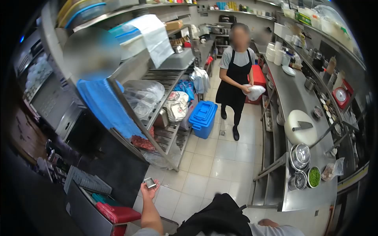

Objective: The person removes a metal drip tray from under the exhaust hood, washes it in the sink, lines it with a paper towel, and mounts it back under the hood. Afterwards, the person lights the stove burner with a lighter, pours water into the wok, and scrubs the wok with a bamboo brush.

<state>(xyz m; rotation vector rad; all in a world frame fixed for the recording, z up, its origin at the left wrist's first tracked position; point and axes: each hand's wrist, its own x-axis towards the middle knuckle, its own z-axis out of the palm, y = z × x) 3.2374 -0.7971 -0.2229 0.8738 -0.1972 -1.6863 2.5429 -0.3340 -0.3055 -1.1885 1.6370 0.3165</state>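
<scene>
My left hand (148, 191), stretched out at the lower left, holds a small square metal container (150, 182) from below. My fingers rest around its sides, and its open top faces up. Low in the view, beside my black apron (215, 215), a bit of bare skin of my right arm or hand (268, 223) shows past the grey sleeve. Its fingers are hidden. Closest on the right is the steel counter (293, 200), bearing a bowl of chopped greens (314, 176) and stacked metal bowls (300, 156).
A person in a black apron (235, 74) stands in the aisle holding a white bundle (254, 92). A lidded blue bin (203, 119) stands beside the slatted rack (173, 135). On the counter, a cleaver (303, 125) lies on a round white board (296, 134). Red items (118, 212) sit lower left.
</scene>
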